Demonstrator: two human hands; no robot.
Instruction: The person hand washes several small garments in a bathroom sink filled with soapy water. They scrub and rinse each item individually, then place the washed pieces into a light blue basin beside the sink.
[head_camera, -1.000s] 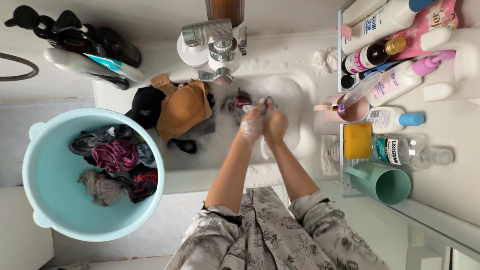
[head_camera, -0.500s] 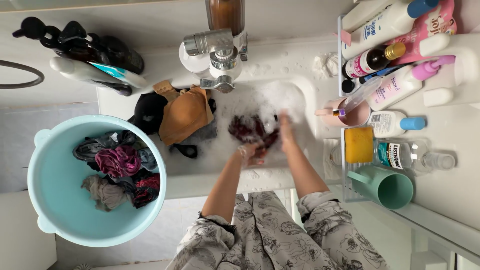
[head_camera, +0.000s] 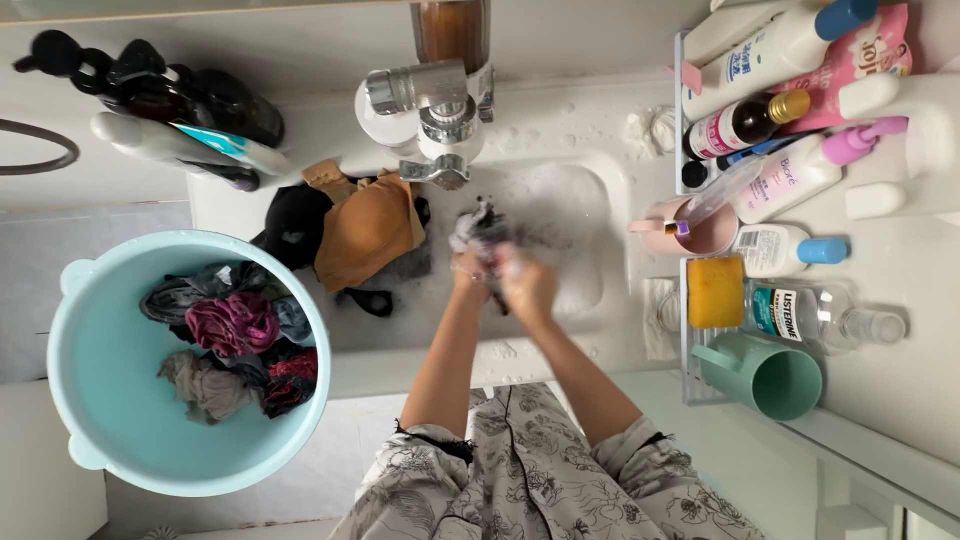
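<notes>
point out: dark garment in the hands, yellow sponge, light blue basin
dark garment (head_camera: 483, 222), head view, on the soapy bunch above the hands.
yellow sponge (head_camera: 715, 291), head view, middle of its top face.
light blue basin (head_camera: 125, 452), head view, bare inner wall below the clothes.

1. A home bathroom: a white sink (head_camera: 600, 300) full of suds sits at the centre, with a chrome tap (head_camera: 430, 100) at 12 o'clock.
2. At 2 to 3 o'clock a shelf (head_camera: 684, 390) holds lotion and shampoo bottles (head_camera: 790, 170), a mouthwash bottle (head_camera: 820, 312), a yellow sponge (head_camera: 715, 291), a pink cup (head_camera: 700, 225) and a green mug (head_camera: 775, 370).
3. At 10 o'clock lie dark pump bottles (head_camera: 160, 85) and a tube (head_camera: 190, 142).
4. At 9 o'clock a pale blue basin (head_camera: 110, 420) holds crumpled clothes (head_camera: 230, 335); more garments (head_camera: 365, 225) lie on the sink's edge.
5. Pale tiles (head_camera: 60, 290) show below.
</notes>
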